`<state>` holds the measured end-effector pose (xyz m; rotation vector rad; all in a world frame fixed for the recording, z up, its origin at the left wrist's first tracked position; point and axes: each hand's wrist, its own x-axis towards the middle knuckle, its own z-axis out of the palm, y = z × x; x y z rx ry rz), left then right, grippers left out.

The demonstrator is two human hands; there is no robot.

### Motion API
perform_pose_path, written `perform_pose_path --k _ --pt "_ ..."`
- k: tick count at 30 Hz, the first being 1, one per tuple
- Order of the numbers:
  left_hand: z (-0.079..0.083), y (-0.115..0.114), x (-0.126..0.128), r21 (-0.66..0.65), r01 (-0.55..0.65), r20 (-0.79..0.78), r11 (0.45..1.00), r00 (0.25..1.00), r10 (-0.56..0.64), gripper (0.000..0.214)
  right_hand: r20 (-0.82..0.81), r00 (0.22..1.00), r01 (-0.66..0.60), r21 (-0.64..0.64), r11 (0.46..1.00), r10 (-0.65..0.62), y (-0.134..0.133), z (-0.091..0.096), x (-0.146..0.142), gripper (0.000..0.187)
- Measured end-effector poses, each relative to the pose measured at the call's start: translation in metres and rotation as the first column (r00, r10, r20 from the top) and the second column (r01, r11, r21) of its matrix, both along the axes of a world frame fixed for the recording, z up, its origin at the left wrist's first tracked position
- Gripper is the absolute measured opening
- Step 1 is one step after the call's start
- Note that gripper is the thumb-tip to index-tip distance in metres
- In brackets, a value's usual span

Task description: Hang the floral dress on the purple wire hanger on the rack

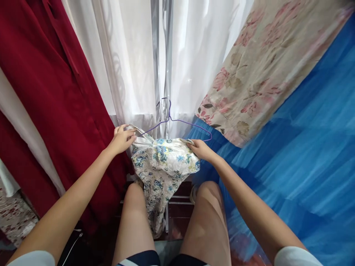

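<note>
A white garment with blue and yellow flowers (163,162) hangs between my hands, its lower part falling between my knees. A thin purple hanger (191,124) has its hook up against a metal stand; its left arm runs into the garment's shoulder, while the right arm shows outside the cloth. My left hand (123,138) is closed on the garment's left shoulder strap at that end of the hanger. With thumb and fingers, my right hand (199,149) pinches the upper right edge of the garment, just below the hanger's right end.
Metal poles (166,55) stand upright in front of white curtains (133,55). Long red cloth (63,92) hangs at left. At right are a beige floral cloth (249,81) and blue tulle (294,136). A low metal bar (180,203) crosses near the floor.
</note>
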<state>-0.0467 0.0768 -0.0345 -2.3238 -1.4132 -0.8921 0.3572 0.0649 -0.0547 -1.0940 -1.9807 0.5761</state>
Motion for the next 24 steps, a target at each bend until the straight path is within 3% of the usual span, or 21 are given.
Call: perform_pose_path --k 3,6,10,13,16,18,20,23,24 --pt "0.003 -0.007 0.022 0.066 0.115 0.017 0.991 0.993 -0.116 0.026 0.024 0.997 -0.067 -0.052 0.996 0.068 -0.007 -0.009 0.008 0.038" --pt "0.002 -0.013 0.041 0.057 0.198 0.178 0.979 0.962 -0.205 0.024 0.013 0.993 -0.118 -0.074 0.99 0.119 -0.022 -0.012 0.005 0.039" --pt "0.002 -0.021 0.068 0.092 0.125 0.38 0.988 0.912 -0.15 0.024 0.006 0.993 -0.116 -0.046 0.992 0.116 -0.035 -0.009 -0.007 0.036" --pt "0.004 -0.028 0.084 0.089 0.049 0.388 0.995 0.918 -0.08 0.024 -0.077 0.997 0.004 0.085 0.996 0.002 -0.043 -0.013 -0.005 0.027" --pt "0.004 -0.033 0.09 0.076 -0.012 0.341 0.997 0.94 -0.014 0.023 -0.226 0.952 0.252 0.194 0.948 -0.206 -0.046 -0.016 0.011 0.059" --pt "0.004 -0.035 0.09 0.08 -0.003 0.305 0.997 0.952 -0.021 0.023 -0.258 0.904 0.399 0.216 0.891 -0.342 -0.042 -0.013 0.025 0.07" --pt "0.004 -0.036 0.09 0.085 0.04 0.276 0.996 0.959 -0.062 0.022 -0.204 0.891 0.444 0.217 0.869 -0.404 -0.032 -0.004 0.04 0.061" --pt "0.008 -0.036 0.087 0.098 0.041 0.27 0.994 0.96 -0.067 0.021 -0.066 0.938 0.347 0.182 0.92 -0.34 -0.024 0.016 0.057 0.03" --pt "0.01 -0.035 0.085 0.108 0.02 0.284 0.994 0.957 -0.05 0.022 -0.03 0.954 0.299 0.154 0.942 -0.298 -0.025 0.022 0.062 0.029"
